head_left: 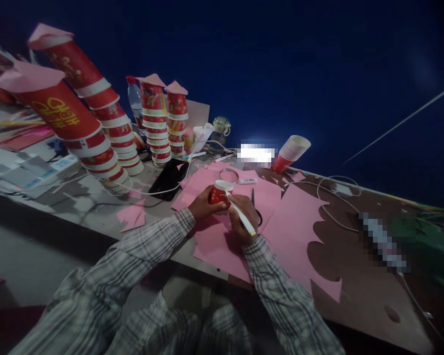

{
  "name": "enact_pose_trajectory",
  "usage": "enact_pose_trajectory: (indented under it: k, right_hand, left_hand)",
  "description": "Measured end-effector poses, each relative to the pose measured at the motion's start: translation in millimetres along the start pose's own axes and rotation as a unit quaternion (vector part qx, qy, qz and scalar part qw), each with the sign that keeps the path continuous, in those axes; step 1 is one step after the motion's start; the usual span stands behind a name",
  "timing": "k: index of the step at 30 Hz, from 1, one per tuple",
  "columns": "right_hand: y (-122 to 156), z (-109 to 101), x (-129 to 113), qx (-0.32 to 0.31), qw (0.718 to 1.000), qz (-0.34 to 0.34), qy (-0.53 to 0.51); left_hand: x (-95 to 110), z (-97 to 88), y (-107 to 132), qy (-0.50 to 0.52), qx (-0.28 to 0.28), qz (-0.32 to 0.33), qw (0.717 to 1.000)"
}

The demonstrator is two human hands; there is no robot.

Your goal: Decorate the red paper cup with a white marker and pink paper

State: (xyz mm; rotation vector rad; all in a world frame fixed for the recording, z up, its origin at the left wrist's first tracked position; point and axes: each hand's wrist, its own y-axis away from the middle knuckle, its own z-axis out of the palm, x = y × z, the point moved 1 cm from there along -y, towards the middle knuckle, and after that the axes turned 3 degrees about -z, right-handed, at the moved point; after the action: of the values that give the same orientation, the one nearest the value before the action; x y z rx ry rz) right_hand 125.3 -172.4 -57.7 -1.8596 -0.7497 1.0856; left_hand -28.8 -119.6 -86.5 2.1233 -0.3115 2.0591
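My left hand (pixel 203 203) is closed around a small red paper cup (pixel 219 192) with a white rim, held upright over pink paper. In my right hand (pixel 242 217) is a white marker (pixel 244 220) with a yellowish end. Its front end meets the right side of the cup, and my fingers partly hide the tip. Sheets of pink paper (pixel 222 249) spread beneath both hands. Just right of my right hand lie dark-handled scissors (pixel 259 217). Beyond the cup are a ring-shaped roll of tape (pixel 229 170) and a small white tube-like item (pixel 247 181).
Towers of stacked paper cups (pixel 116 130) with pink paper tops stand at the left. A black phone (pixel 169 178) with a white cable lies nearby. At the back are a leaning cup stack (pixel 291 152), a bright light (pixel 256 154) and a glass jar (pixel 221 130).
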Motion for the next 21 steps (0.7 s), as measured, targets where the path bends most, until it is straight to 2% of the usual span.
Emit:
enact_pose_trajectory:
  k: [6,11,21]
  right_hand:
    - [-1.4,0.7,0.0,-0.008,1.0,0.004,0.02]
    - [1.8,2.0,1.6,-0.007,1.0,0.004,0.014]
    - [0.3,0.4,1.5,-0.001,1.0,0.025,0.01]
  left_hand:
    - [-3.7,-1.0,-1.8,-0.031,0.002,0.008,0.999]
    - [-7.5,-1.2,-4.5,-0.01,-0.001,0.003,1.0]
    - [-0.6,-0.9,-1.5,-0.018,0.001,0.001,1.0]
